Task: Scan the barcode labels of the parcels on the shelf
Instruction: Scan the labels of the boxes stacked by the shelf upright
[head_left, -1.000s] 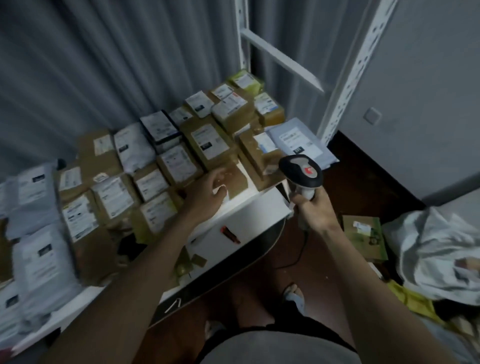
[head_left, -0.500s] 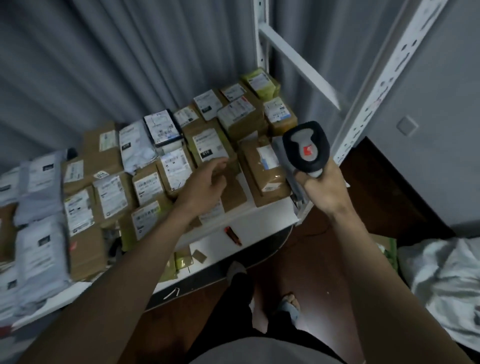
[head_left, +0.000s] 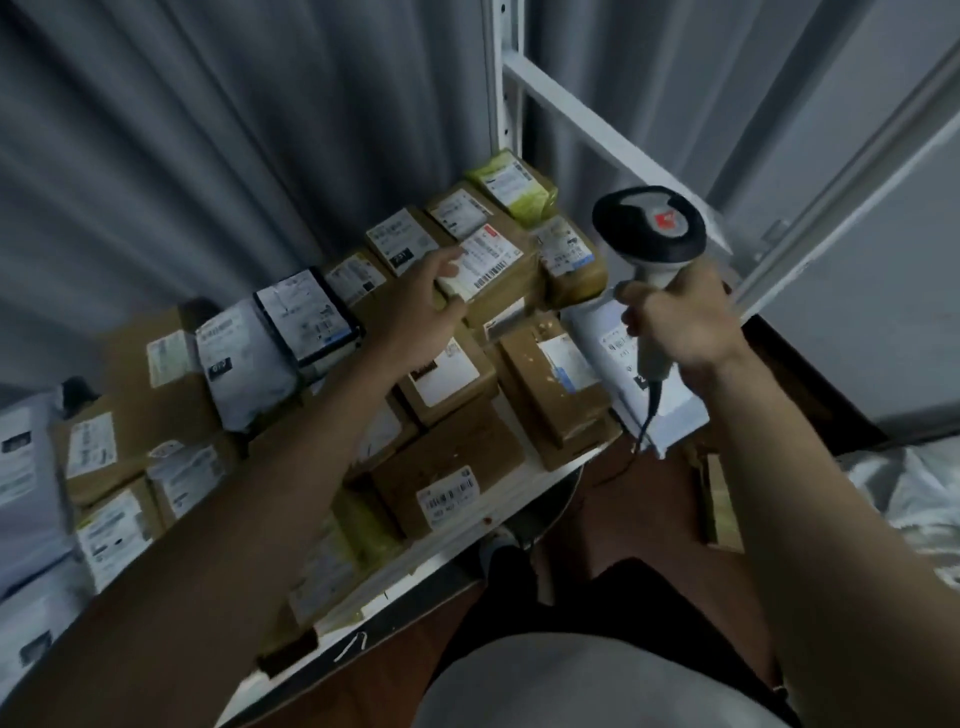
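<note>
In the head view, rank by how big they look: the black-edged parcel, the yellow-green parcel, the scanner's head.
1. black-edged parcel
2. scanner's head, though it is nearer the camera
3. yellow-green parcel, though it is farthest

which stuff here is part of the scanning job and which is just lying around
Part of the job:
- barcode scanner, gripped by right hand
- brown parcel that left hand touches
- other labelled parcels on the shelf

Just lying about:
- white cloth heap
- grey curtain
</note>
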